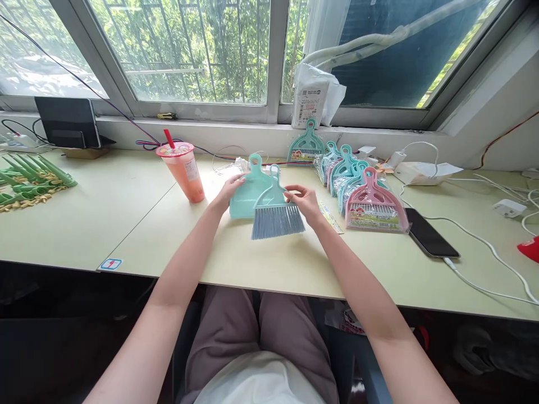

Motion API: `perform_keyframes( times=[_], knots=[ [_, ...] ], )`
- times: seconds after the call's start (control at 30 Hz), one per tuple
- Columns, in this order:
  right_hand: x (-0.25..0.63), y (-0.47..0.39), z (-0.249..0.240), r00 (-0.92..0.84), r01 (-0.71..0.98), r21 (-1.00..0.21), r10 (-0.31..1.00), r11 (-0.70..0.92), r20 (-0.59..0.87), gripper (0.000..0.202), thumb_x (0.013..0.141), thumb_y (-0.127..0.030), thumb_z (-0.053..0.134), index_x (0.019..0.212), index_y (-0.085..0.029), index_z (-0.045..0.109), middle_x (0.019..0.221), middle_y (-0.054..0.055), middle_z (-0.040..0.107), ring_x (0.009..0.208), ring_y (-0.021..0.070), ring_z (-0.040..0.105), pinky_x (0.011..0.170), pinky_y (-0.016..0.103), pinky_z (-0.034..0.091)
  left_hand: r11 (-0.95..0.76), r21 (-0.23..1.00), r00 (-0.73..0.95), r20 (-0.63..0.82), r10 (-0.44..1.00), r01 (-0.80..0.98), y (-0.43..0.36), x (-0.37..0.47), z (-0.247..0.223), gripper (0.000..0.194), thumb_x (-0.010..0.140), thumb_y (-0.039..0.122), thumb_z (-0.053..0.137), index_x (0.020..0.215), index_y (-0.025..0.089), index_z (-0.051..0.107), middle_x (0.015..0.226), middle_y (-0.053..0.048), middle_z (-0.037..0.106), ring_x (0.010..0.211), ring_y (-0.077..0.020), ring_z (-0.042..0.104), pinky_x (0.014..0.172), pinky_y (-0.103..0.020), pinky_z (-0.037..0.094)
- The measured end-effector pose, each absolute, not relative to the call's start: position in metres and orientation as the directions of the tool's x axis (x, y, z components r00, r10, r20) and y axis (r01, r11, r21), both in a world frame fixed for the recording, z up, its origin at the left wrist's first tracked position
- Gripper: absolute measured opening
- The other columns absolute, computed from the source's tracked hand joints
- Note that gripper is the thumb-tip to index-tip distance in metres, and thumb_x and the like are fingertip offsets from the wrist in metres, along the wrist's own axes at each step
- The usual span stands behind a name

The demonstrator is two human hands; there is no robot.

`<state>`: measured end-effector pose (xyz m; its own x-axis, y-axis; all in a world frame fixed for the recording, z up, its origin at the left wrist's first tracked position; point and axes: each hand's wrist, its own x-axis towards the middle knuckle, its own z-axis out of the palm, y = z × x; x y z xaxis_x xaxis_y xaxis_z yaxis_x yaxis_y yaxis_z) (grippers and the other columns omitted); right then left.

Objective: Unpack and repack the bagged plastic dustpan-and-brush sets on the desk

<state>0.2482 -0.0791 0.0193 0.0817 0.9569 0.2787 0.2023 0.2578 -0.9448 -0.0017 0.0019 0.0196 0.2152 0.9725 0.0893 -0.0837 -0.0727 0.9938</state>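
Note:
A mint-green dustpan [241, 203] stands on the desk in front of me, its looped handle pointing up. My left hand [231, 189] grips its left edge. Overlapping its right part is a small hand brush [277, 220] with grey-blue bristles pointing down and a mint-green handle. My right hand [304, 201] pinches the brush at its right side, fingers closed. Right of my hand, a printed paper strip [330, 217] lies on the desk. Beyond it stands a pink dustpan-and-brush set [374, 205] in clear wrapping, before several wrapped mint-green sets [346, 163].
A red-strawed drink cup [183, 174] stands on the left, with green plastic pieces [33, 179] farther left. A black phone [433, 233] on a white cable lies at right. A tablet [67, 122] and a wrapped parcel [311, 98] stand by the window.

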Motion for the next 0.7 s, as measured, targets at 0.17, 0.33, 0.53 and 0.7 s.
perform_keyframes(
  times=[0.17, 0.33, 0.53, 0.7],
  knots=[
    [0.234, -0.085, 0.013, 0.262, 0.428, -0.884, 0.909, 0.190, 0.323, 0.030, 0.087, -0.043, 0.062, 0.101, -0.018, 0.073, 0.101, 0.009, 0.076, 0.080, 0.0207, 0.072, 0.076, 0.031, 0.054, -0.140, 0.990, 0.476, 0.118, 0.871, 0.010, -0.025, 0.028, 0.021, 0.062, 0.075, 0.057, 0.076, 0.123, 0.018, 0.071, 0.121, -0.011, 0.073, 0.108, -0.0254, 0.068, 0.089, -0.033, 0.052],
    [0.236, -0.087, 0.015, 0.232, 0.685, -0.710, 0.875, 0.164, 0.426, 0.017, 0.090, -0.024, 0.056, 0.098, -0.018, 0.069, 0.109, 0.013, 0.073, 0.108, 0.0258, 0.063, 0.097, 0.038, 0.048, -0.188, 0.980, 0.503, 0.128, 0.855, 0.071, -0.030, 0.043, 0.013, 0.062, 0.065, 0.039, 0.086, 0.122, 0.019, 0.069, 0.118, -0.010, 0.072, 0.110, -0.0249, 0.066, 0.091, -0.034, 0.050],
    [0.241, -0.084, 0.019, 0.192, 0.727, -0.681, 0.925, 0.091, 0.329, 0.047, 0.082, -0.021, 0.061, 0.129, -0.023, 0.062, 0.139, 0.011, 0.062, 0.132, 0.0309, 0.052, 0.106, 0.048, 0.043, -0.074, 0.995, 0.573, 0.025, 0.819, 0.062, -0.033, 0.046, 0.012, 0.049, 0.072, 0.034, 0.075, 0.118, 0.019, 0.068, 0.107, -0.006, 0.072, 0.093, -0.0196, 0.067, 0.080, -0.031, 0.050],
    [0.254, -0.074, 0.017, -0.028, 0.339, -0.938, 0.998, 0.067, 0.061, 0.039, 0.082, -0.030, 0.068, 0.119, -0.018, 0.073, 0.119, 0.008, 0.076, 0.111, 0.0262, 0.069, 0.098, 0.039, 0.053, -0.100, 0.983, 0.587, -0.009, 0.809, 0.152, -0.039, 0.045, 0.013, 0.032, 0.075, 0.038, 0.068, 0.099, 0.017, 0.072, 0.094, -0.005, 0.071, 0.085, -0.0190, 0.064, 0.073, -0.029, 0.046]
  ],
)
